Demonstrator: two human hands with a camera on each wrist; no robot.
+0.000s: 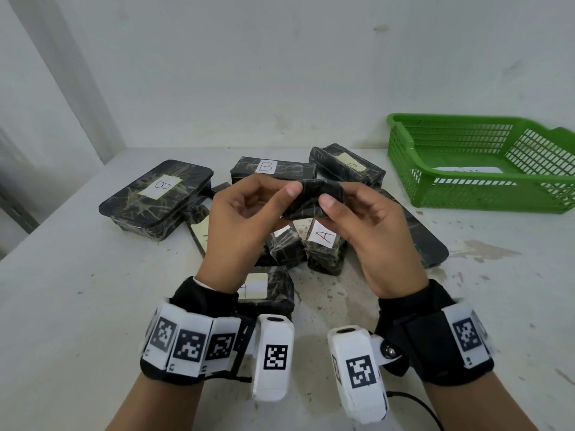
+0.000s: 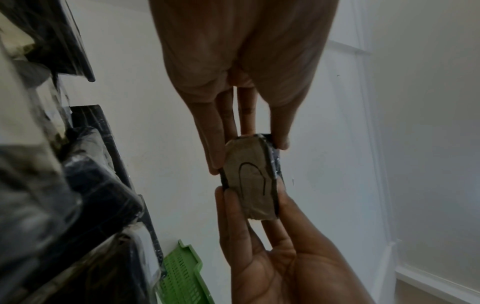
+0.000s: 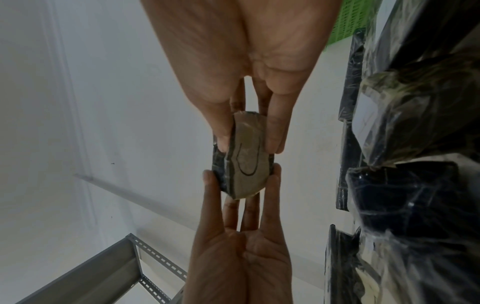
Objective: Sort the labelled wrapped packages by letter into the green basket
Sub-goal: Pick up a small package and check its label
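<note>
Both hands pinch 1 small black film-wrapped package (image 1: 314, 199) above the pile: left hand (image 1: 245, 219) and right hand (image 1: 361, 225), fingers curled on opposite ends. Label faces away from the head, toward the wrists, likely to read its letter. Green slotted plastic basket (image 1: 485, 194) sits far right.

Black, pale-streaked wrapped packages (image 1: 157, 199) with white labels; green basket (image 1: 485, 191).

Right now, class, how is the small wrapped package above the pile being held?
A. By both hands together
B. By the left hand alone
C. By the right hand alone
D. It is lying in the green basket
A: the left hand and the right hand both pinch the small package between fingers and thumb.
</note>
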